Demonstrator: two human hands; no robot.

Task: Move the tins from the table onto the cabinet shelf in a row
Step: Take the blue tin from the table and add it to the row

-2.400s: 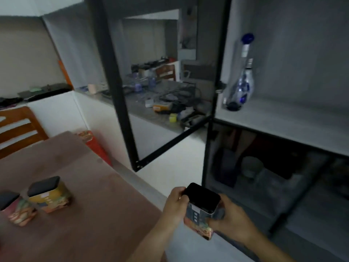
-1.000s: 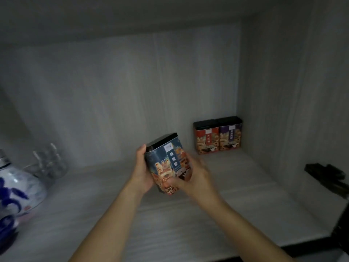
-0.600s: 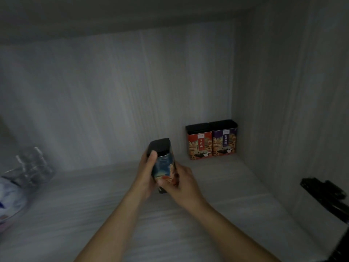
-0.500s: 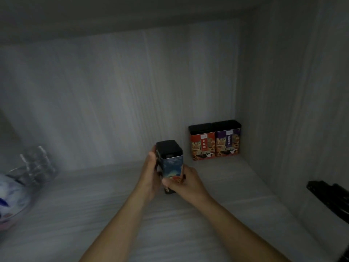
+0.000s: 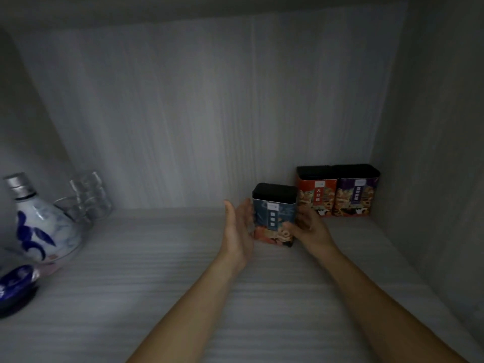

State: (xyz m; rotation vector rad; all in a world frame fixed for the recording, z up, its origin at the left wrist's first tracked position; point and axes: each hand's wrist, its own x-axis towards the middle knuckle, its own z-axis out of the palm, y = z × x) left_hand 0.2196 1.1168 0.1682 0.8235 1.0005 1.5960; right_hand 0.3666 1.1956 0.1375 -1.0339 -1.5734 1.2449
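A blue tin (image 5: 274, 214) with a black lid stands upright on the cabinet shelf (image 5: 162, 279), its label facing me. My left hand (image 5: 238, 229) lies flat against its left side, fingers stretched out. My right hand (image 5: 307, 229) grips its lower right corner. A red tin (image 5: 315, 191) and a purple tin (image 5: 355, 191) stand side by side against the back wall in the right corner. The blue tin sits a little in front of and left of the red one.
A blue-and-white bottle (image 5: 36, 224) with a silver cap stands at the shelf's left end, with clear glasses (image 5: 89, 197) behind it and a blue round object (image 5: 15, 281) in front. The cabinet's right wall (image 5: 429, 153) is close to the purple tin.
I carried the blue tin from the table up into the cabinet, turned it label-forward, and set it down on the shelf beside the red tin. My left hand has opened flat.
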